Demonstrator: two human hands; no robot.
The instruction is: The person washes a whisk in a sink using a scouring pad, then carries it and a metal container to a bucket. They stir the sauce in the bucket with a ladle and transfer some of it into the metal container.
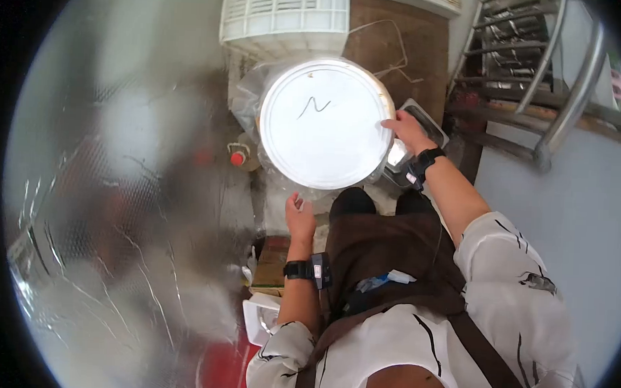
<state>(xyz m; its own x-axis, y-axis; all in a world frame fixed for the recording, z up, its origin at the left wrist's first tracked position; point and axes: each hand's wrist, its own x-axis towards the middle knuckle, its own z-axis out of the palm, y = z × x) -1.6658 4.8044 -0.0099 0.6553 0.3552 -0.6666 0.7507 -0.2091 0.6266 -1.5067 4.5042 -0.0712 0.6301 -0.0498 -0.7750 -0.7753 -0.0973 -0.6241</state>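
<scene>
A round white lid with a black squiggle on it fills the upper middle of the head view. My right hand grips its right rim, thumb on top and the other fingers mostly hidden beneath. Clear plastic film shows around the lid's left side; what lies directly under the lid is hidden. Just below the lid's lower left edge is my left hand, apart from it, with loosely bent fingers and nothing visible in them.
A white plastic crate stands beyond the lid. A bottle with a red cap is at its left, and a metal tray partly shows at its right. Shiny foil-like sheeting covers the left side. A metal-framed rack rises at upper right.
</scene>
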